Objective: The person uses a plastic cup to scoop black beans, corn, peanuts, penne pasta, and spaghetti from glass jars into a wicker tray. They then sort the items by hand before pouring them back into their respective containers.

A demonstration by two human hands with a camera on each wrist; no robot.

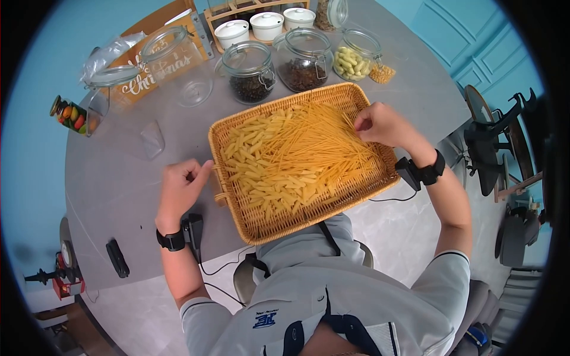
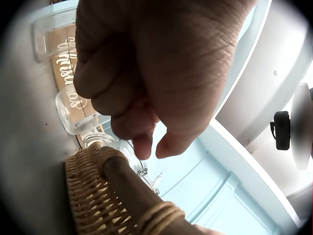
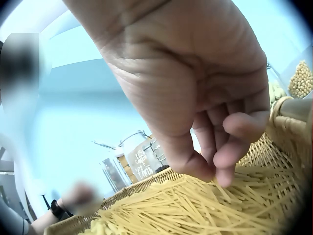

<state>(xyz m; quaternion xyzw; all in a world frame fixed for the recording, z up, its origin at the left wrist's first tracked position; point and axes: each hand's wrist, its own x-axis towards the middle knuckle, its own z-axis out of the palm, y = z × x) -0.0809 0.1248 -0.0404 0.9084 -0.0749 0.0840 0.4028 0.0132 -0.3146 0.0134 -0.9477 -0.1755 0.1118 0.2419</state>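
A shallow wicker basket [image 1: 242,228] holds pasta, with penne [image 1: 249,155] on its left and front and dry spaghetti [image 1: 309,139] over its middle and right. My right hand [image 1: 383,124] reaches over the far right rim. Its thumb and fingertips pinch at the spaghetti [image 3: 195,205] in the right wrist view. My left hand [image 1: 181,187] is just outside the basket's left rim, its fingers curled and its thumb toward the rim. Nothing shows between those fingers. In the left wrist view this hand is above the basket's handle [image 2: 129,181].
Behind the basket stand glass clip-top jars of dark contents [image 1: 249,77], [image 1: 304,68] and pale green pods [image 1: 353,62], an empty-looking jar [image 1: 193,74], and white lidded pots [image 1: 267,26] on a rack. A jar with colourful contents [image 1: 74,115] is far left; a black object [image 1: 117,258] lies front left.
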